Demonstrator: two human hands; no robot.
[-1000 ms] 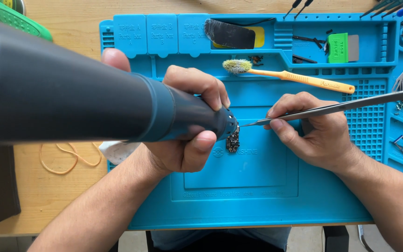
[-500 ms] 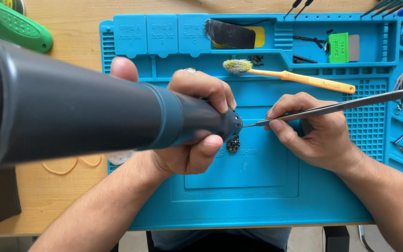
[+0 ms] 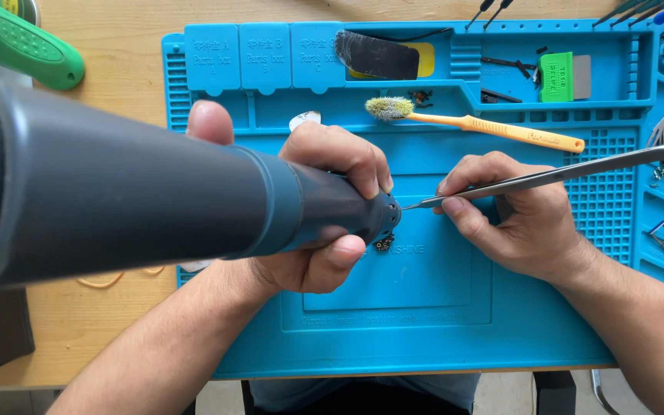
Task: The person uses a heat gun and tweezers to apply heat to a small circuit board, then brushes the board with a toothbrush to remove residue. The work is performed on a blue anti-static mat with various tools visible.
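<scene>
Left hand (image 3: 324,223) fingers clamp heat gun (image 3: 194,200), nozzle aimed over chip (image 3: 383,244); right hand (image 3: 512,219) fingers pinch tweezers (image 3: 539,178), tip steadied beside nozzle.

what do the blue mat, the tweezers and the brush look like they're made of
Blue mat: probably silicone or soft rubber, matte, with moulded trays and ridges. Tweezers in the right hand: metal, likely steel, grey with a bright sheen. Brush: glossy orange plastic handle; pale, frayed bristles, probably nylon.

One head-worn camera looks steeply down — close over the blue work mat (image 3: 424,338) and wooden table (image 3: 117,323).
</scene>
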